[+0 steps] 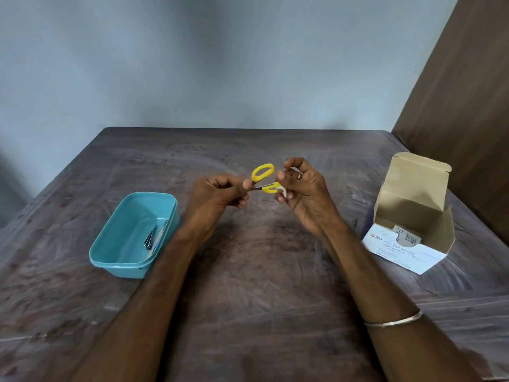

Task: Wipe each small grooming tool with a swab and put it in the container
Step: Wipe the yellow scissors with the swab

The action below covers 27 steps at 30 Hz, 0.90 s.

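Note:
Small scissors with yellow handles (263,173) are held above the middle of the table. My left hand (220,195) pinches them by the blade end, so the blades are hidden in my fingers. My right hand (301,188) holds a white swab (283,191) pressed against the lower yellow handle loop. A teal plastic container (118,244) stands to the left of my left forearm. Inside it lie metal nail clippers (150,238) and another thin tool I cannot make out.
An open cardboard box of alcohol swabs (410,216) stands at the right, with its lid flap up. The dark wooden table (261,271) ends at a grey wall at the back. A brown panel rises at the far right.

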{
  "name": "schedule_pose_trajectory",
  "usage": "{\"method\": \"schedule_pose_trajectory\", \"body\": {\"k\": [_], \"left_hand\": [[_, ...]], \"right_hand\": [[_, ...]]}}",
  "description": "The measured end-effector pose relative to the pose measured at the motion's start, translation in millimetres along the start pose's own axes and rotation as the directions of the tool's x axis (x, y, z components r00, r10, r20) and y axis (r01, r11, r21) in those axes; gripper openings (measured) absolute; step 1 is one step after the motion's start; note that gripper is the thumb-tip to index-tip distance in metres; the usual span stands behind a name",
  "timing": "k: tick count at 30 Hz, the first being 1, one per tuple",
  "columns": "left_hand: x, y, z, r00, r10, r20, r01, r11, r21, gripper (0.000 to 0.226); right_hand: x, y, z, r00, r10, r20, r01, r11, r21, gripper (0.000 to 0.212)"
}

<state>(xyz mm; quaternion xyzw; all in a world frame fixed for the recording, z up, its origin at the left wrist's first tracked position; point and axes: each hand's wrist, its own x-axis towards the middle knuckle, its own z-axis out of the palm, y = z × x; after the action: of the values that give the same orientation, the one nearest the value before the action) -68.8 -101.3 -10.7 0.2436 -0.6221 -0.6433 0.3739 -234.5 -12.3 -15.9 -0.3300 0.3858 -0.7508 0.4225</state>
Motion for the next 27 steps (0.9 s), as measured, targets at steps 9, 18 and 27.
{"method": "schedule_pose_trajectory", "body": {"k": [9, 18, 27], "left_hand": [[-2, -1, 7, 0.998, 0.065, 0.021, -0.066, 0.993, 0.097, 0.003], [-6, -4, 13, 0.999, -0.036, -0.01, 0.037, 0.998, 0.043, 0.005], [-7, -2, 16, 0.98, -0.199, -0.032, 0.193, 0.972, -0.132, 0.009]], "right_hand": [[0, 2, 3, 0.994, 0.067, -0.082, -0.048, 0.975, 0.216, 0.032], [-3, 5, 9, 0.999, 0.016, -0.05, -0.006, 0.982, 0.189, 0.026], [-6, 10, 10, 0.976, -0.091, -0.197, 0.086, 0.996, -0.035, 0.025]]}}
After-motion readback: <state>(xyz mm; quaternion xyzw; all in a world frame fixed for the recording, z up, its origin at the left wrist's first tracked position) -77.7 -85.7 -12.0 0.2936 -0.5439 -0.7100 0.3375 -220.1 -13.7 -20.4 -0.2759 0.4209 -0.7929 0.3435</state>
